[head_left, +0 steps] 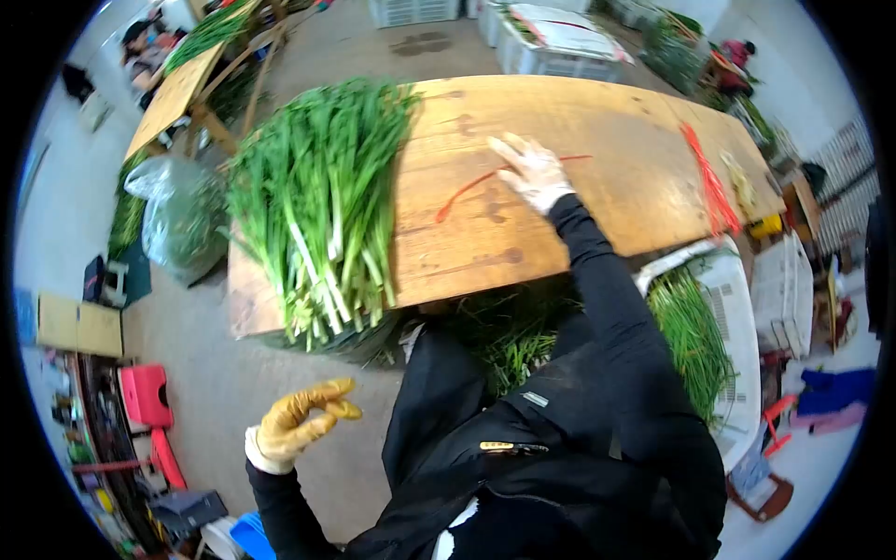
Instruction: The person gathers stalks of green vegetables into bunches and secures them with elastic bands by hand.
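My right hand (534,175), in a whitish glove, lies on the wooden table with its fingers stretched out. Under it runs a thin red tie strip (467,189), whose two ends show on either side. My left hand (303,422), in a yellow glove, hangs in the air left of my legs, with bent fingers apart and nothing visible in them. A large heap of green leafy stalks (327,196) covers the table's left part, pale root ends toward me. A bundle of red strips (711,182) rests near the table's right end.
The wooden table (448,247) stretches before me. A white crate (744,345) with thin green stalks (689,331) stands at my right. Left of the table is a plastic bag of greens (182,219). Another person (145,61) sits at a far table; a second (735,67) is at back right.
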`<state>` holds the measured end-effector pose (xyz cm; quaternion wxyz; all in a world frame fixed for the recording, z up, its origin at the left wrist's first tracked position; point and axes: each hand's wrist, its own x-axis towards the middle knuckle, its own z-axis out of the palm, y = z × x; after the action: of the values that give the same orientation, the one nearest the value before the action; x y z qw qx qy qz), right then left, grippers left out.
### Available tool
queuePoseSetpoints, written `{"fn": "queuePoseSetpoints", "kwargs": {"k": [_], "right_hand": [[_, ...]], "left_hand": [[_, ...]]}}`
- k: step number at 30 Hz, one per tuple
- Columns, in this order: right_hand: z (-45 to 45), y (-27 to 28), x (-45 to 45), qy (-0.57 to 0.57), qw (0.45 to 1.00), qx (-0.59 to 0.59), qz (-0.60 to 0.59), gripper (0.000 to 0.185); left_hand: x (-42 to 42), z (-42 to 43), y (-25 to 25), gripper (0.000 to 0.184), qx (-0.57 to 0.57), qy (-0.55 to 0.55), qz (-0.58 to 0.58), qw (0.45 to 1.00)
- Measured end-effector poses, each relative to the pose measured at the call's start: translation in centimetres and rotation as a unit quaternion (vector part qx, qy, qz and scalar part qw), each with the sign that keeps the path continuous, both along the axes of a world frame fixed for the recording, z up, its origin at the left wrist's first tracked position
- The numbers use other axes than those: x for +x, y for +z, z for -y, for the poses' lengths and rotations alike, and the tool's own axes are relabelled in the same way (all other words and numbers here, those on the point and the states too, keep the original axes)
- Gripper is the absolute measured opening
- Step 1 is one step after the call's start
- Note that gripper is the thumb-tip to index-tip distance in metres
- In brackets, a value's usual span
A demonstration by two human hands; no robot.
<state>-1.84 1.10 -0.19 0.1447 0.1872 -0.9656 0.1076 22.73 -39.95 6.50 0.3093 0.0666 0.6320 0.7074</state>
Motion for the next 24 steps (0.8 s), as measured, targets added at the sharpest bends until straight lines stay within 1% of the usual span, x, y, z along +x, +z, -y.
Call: {"fn": "queuePoseSetpoints", "kwargs": {"k": [1, 3, 5, 6, 7, 8, 9, 10, 11, 12, 13, 14, 15, 16, 17, 18, 19, 20, 21, 22, 23, 24], "right_hand": [[-1.4, -0.6, -0.5, 0.018, 0.998, 0.049, 0.03, 0.046], [-3.0, -1.2, -0.3, 0.032, 0.995, 0.057, 0.071, 0.048], [-4.3, -1.1, 0.3, 0.045, 0.993, 0.034, 0.104, 0.049], [-4.5, -0.7, 0.7, 0.028, 0.993, 0.067, 0.093, 0.049], [-4.3, -0.3, 0.7, 0.01, 0.992, 0.101, 0.079, 0.049], [-3.1, 0.4, 0.6, 0.02, 0.999, 0.035, 0.017, 0.049], [-0.9, 1.5, 0.7, 0.028, 0.999, 0.035, 0.016, 0.049], [2.3, 2.7, 1.1, 0.014, 0.992, -0.092, 0.083, 0.052], [5.5, 3.6, 1.5, -0.002, 0.965, -0.216, 0.148, 0.055], [8.7, 4.3, 1.6, 0.001, 0.933, -0.251, 0.259, 0.066], [11.8, 4.9, 1.7, 0.005, 0.888, -0.281, 0.364, 0.077], [14.3, 2.3, 0.9, 0.011, 0.861, -0.355, 0.364, 0.089], [16.6, 2.1, 0.8, -0.008, 0.844, -0.378, 0.379, 0.099], [18.9, 1.9, 0.8, -0.027, 0.827, -0.401, 0.393, 0.109], [20.9, 3.9, 1.7, -0.072, 0.822, -0.375, 0.423, 0.117], [22.1, 3.8, 1.9, -0.086, 0.829, -0.364, 0.415, 0.121], [23.3, 3.6, 2.0, -0.101, 0.836, -0.354, 0.408, 0.124], [24.6, 3.6, 2.4, -0.135, 0.867, -0.313, 0.363, 0.13], [25.1, 4.0, 2.8, -0.151, 0.886, -0.256, 0.357, 0.131], [25.0, 3.9, 2.9, -0.139, 0.886, -0.261, 0.357, 0.13], [24.7, 3.7, 2.8, -0.129, 0.886, -0.266, 0.356, 0.13], [24.2, 1.8, 1.6, -0.117, 0.862, -0.319, 0.376, 0.128]], "left_hand": [[0.0, 0.4, 0.0, 0.049, 0.033, 0.039, -0.017, 0.999], [-0.4, 1.5, 1.6, 0.047, 0.02, 0.106, -0.029, 0.994], [-1.5, 4.5, 0.7, 0.045, 0.012, 0.132, -0.098, 0.986], [-2.0, 5.8, 0.3, 0.044, -0.01, 0.161, -0.102, 0.982], [-2.8, 6.5, -0.1, 0.047, -0.064, 0.211, -0.1, 0.97], [-3.9, 7.1, -0.5, 0.05, -0.118, 0.258, -0.097, 0.954], [-5.5, 7.7, -1.8, 0.051, -0.135, 0.292, -0.101, 0.941], [-7.2, 8.3, -3.0, 0.053, -0.153, 0.323, -0.103, 0.928], [-8.7, 7.9, -3.2, 0.061, -0.178, 0.333, -0.105, 0.92], [-10.7, 7.8, -4.2, 0.07, -0.211, 0.341, -0.102, 0.91], [-12.4, 6.6, -3.8, 0.079, -0.185, 0.358, -0.048, 0.914], [-14.4, 5.9, -4.1, 0.082, -0.176, 0.336, -0.015, 0.925], [-14.7, 4.2, -2.6, 0.083, -0.107, 0.276, -0.117, 0.948], [-16.9, 4.6, -5.2, 0.103, 0.008, 0.293, -0.036, 0.955], [-17.3, 3.4, -5.3, 0.099, -0.041, 0.289, -0.046, 0.955], [-17.7, 2.3, -5.3, 0.095, -0.089, 0.285, -0.054, 0.953], [-18.2, 1.8, -5.8, 0.1, -0.146, 0.302, -0.056, 0.94], [-18.6, 1.3, -6.2, 0.105, -0.202, 0.317, -0.054, 0.925], [-18.8, 1.3, -6.5, 0.098, -0.197, 0.338, -0.049, 0.919], [-18.8, 1.5, -6.8, 0.092, -0.151, 0.369, -0.046, 0.916], [-18.5, 1.7, -6.8, 0.085, -0.071, 0.401, -0.046, 0.912], [-18.3, 2.2, -7.1, 0.08, -0.017, 0.418, -0.052, 0.907]]}}
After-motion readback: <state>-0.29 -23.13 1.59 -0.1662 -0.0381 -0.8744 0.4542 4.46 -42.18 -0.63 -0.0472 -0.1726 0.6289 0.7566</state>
